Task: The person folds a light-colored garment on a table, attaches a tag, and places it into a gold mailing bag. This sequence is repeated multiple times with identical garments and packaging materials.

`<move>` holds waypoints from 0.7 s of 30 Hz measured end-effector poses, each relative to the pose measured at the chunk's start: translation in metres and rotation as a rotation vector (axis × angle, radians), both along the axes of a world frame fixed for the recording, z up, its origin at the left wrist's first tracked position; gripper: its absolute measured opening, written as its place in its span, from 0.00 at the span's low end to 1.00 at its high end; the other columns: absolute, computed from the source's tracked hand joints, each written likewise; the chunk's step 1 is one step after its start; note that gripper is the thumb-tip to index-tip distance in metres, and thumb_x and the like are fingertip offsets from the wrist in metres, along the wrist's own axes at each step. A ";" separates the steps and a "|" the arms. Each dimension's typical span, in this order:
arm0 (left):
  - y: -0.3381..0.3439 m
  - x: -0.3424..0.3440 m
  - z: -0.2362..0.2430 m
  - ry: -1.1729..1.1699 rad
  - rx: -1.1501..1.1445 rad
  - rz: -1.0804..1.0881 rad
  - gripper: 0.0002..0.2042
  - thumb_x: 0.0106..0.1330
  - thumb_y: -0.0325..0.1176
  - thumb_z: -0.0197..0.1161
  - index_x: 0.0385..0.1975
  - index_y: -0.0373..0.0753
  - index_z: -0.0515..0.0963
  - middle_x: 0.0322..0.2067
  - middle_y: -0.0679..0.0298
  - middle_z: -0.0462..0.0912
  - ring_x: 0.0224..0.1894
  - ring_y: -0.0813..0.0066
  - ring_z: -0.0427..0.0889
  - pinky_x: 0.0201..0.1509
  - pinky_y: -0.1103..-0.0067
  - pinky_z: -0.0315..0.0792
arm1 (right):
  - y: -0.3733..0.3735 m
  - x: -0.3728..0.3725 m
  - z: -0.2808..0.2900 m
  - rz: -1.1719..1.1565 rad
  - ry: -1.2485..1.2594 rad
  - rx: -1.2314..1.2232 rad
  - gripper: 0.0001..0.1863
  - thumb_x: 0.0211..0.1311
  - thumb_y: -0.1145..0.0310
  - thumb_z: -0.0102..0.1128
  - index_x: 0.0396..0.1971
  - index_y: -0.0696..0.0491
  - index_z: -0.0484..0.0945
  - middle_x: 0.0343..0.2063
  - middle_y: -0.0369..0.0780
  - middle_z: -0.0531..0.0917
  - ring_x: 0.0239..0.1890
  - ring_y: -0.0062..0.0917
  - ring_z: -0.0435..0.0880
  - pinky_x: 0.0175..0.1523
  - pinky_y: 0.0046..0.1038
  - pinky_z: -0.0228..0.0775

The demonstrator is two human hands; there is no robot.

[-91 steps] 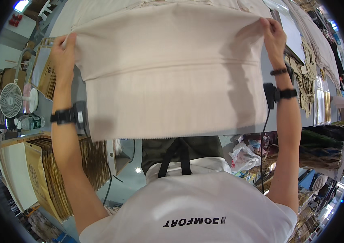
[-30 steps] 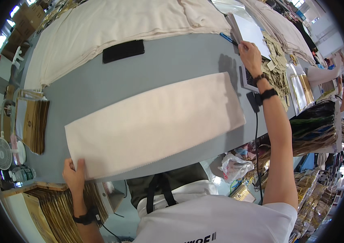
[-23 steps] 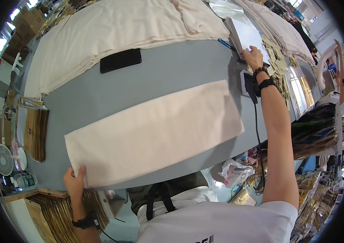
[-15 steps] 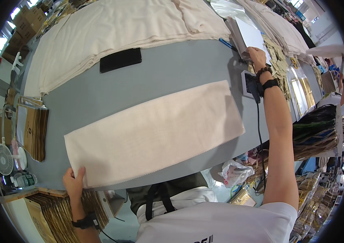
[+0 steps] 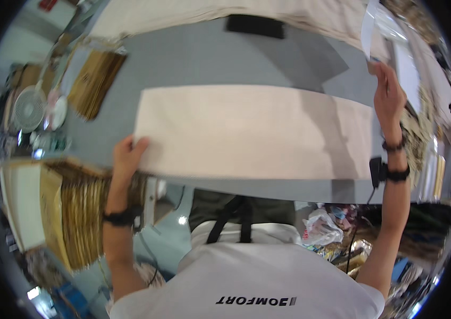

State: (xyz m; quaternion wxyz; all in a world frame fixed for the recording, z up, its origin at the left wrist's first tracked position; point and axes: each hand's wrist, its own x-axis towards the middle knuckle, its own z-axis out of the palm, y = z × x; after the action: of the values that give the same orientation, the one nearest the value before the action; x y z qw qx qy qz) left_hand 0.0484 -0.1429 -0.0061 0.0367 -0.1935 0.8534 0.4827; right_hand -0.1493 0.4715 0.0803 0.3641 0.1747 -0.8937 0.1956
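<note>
A folded cream cloth [image 5: 246, 133] lies flat as a long strip across the grey table, its short ends to left and right. My left hand [image 5: 128, 155] pinches its left end, thumb on top. Above the cloth's right end, my right hand [image 5: 389, 98] is raised, gripping a thin white sheet [image 5: 369, 29] by its lower end. The sheet stands nearly edge-on and casts a shadow over table and cloth. Beside this hand lies a stack of white sheets [image 5: 408, 74]. Both forearms wear dark wrist straps.
Along the far edge spreads more cream fabric [image 5: 193, 15], with a flat black rectangular object [image 5: 255, 26] before it. Brown paper envelopes [image 5: 98, 80] stand at the left of the grey table [image 5: 183, 58]. A white fan [image 5: 30, 109] and a bin of brown packets [image 5: 79, 223] are further left.
My right hand has lifted a white sheet off the stack. The view has turned, so the cloth now lies straighter across it. My left hand still grips the cloth's left end.
</note>
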 end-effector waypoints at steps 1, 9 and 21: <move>0.000 -0.001 0.002 -0.018 -0.092 -0.021 0.14 0.75 0.38 0.68 0.46 0.30 0.85 0.33 0.71 0.85 0.32 0.87 0.77 0.36 0.84 0.73 | -0.033 0.020 0.000 0.141 -0.087 0.038 0.12 0.72 0.80 0.62 0.50 0.53 0.85 0.37 0.46 0.90 0.34 0.36 0.91 0.39 0.28 0.80; 0.007 -0.004 0.008 0.042 0.008 0.030 0.14 0.76 0.35 0.66 0.47 0.27 0.85 0.32 0.68 0.88 0.33 0.88 0.81 0.38 0.85 0.74 | -0.182 0.121 -0.031 0.887 -0.198 0.288 0.14 0.53 0.78 0.63 0.42 0.60 0.81 0.44 0.46 0.88 0.49 0.38 0.90 0.55 0.39 0.86; 0.008 -0.001 0.000 0.059 0.262 0.065 0.15 0.75 0.35 0.67 0.47 0.26 0.85 0.35 0.62 0.90 0.34 0.82 0.85 0.38 0.83 0.77 | -0.183 0.144 -0.044 0.865 -0.329 0.388 0.15 0.53 0.78 0.65 0.43 0.58 0.81 0.44 0.43 0.88 0.50 0.38 0.90 0.59 0.40 0.85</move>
State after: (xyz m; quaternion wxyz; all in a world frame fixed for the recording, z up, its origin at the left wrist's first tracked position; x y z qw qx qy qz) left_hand 0.0479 -0.1350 -0.0065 0.0209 -0.2001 0.7772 0.5962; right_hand -0.0049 0.2884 0.0366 0.0649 0.5606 -0.8049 0.1835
